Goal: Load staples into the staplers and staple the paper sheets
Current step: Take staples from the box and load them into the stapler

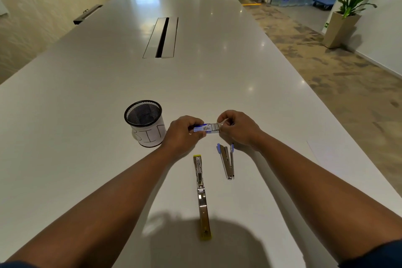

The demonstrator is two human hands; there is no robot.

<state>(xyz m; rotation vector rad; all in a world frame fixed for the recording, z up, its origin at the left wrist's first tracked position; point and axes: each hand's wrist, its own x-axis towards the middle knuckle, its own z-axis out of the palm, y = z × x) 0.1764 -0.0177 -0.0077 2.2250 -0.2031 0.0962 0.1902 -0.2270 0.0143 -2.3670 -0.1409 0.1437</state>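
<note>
Long white desk (pixel 87 93) in an office with potted plants. Mesh bin (pixel 144 123) stands left. Left hand (pixel 181 135) and right hand (pixel 238 129) pinch a staple box (pixel 206 128) above two opened staplers (pixel 201 193).

Both my forearms reach forward and angle inward, so my hands meet out in front of me above the table. My left hand (pixel 185 131) is knuckles-up, with fingers curled over and thumb underneath, gripping one end of a small staple box (pixel 205 128). My right hand (pixel 237 128) faces it from the other side, its fingers bent and pinching at the box's open end. My wrists are nearly level, and both arms are bare up to dark sleeves.
</note>
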